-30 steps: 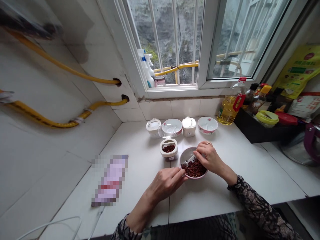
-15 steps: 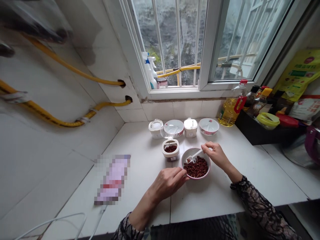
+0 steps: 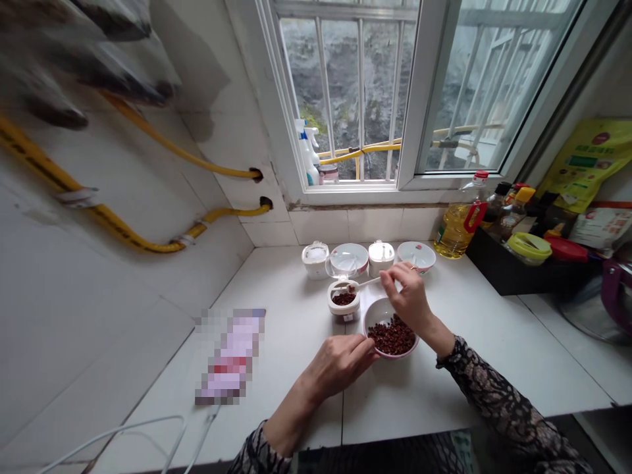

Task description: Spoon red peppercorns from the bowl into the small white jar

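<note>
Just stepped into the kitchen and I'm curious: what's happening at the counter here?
A person's right hand holds a small white spoon with its tip over an open jar of reddish-brown bits. Their left hand steadies a bowl of the same bits on the white counter.

White tiled wall (image 3: 99, 276) w/ barred window (image 3: 360, 99), daylight on counter (image 3: 444, 395).

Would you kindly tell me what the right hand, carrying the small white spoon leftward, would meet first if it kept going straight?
Probably the small white open jar of red-brown peppercorns: the right hand points its white spoon over it, though height is unclear.
</note>
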The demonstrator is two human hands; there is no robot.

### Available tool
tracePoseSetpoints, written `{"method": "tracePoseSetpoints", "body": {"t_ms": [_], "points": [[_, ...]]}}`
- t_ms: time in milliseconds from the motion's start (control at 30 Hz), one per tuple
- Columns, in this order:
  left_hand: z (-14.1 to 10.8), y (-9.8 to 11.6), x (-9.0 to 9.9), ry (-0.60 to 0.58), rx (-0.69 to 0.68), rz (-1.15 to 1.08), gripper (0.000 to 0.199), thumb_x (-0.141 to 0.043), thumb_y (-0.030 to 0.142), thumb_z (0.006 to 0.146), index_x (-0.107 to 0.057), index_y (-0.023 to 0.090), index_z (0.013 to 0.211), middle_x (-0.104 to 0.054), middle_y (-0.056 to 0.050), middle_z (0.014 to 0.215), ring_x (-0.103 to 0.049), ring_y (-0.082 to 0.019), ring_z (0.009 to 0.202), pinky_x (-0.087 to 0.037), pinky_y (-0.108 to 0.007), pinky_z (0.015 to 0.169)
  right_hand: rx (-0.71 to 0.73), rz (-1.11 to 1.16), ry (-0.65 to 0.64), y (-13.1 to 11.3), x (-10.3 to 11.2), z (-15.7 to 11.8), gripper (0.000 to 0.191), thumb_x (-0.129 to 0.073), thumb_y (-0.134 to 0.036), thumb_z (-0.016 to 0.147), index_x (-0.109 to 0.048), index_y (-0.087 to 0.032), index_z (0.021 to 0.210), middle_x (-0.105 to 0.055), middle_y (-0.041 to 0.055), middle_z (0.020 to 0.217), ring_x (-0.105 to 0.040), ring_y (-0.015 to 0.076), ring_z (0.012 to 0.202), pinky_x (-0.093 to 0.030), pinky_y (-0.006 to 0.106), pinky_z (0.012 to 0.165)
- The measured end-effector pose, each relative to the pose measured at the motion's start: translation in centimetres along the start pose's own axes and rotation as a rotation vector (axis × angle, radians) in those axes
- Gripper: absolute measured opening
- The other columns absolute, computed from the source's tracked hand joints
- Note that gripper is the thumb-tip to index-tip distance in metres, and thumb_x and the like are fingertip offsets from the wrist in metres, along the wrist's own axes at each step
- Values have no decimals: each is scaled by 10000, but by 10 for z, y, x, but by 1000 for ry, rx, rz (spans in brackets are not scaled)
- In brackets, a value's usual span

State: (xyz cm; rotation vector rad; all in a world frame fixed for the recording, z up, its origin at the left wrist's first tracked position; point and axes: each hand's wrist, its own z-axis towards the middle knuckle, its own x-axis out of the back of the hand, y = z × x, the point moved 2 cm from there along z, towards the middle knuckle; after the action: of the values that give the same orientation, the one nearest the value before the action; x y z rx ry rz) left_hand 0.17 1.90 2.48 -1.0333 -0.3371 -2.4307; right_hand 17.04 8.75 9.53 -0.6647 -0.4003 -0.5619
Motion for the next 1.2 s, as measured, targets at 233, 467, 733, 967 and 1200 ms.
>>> {"method": "tracePoseSetpoints", "body": {"t_ms": [233,467,733,967,1200], "points": [[-1,0,-1,3,5,22,187,-427,271,1045,-561,160,979,-624,3,685,-600,-120,552,-411,-235,476,317,-139,-26,-4,1,-5,263,-492,-225,968,-571,-222,718,-630,33,748,-582,205,828,-384,441,986],[-1,-1,1,-21,16,-10,172,-456,277,1034,-563,159,972,-633,-3,711,-600,-117,571,-436,-227,501,135,-55,-339,44,26,-1,378,-489,-251,967,-460,-208,593,-513,-1,600,-483,148,605,-379,296,656],[0,0,3,-28,16,2,197,-434,278,1042,-568,156,965,-648,-12,716,-618,-131,575,-445,-236,498,78,-180,-542,43,8,-18,353,-523,-218,942,-504,-186,591,-581,24,637,-501,155,672,-356,324,776],[-1,0,2,-39,13,1,205,-431,285,1046,-569,156,966,-651,-14,717,-621,-127,576,-442,-230,508,-145,-98,-507,48,4,-17,396,-505,-228,911,-397,-193,531,-527,4,563,-462,138,620,-328,299,689],[0,0,2,-40,14,-9,188,-442,280,1042,-565,156,970,-658,-14,728,-625,-128,577,-448,-234,503,-302,49,-446,53,12,-14,370,-475,-304,872,-456,-190,520,-511,3,547,-452,130,588,-307,278,594]]}}
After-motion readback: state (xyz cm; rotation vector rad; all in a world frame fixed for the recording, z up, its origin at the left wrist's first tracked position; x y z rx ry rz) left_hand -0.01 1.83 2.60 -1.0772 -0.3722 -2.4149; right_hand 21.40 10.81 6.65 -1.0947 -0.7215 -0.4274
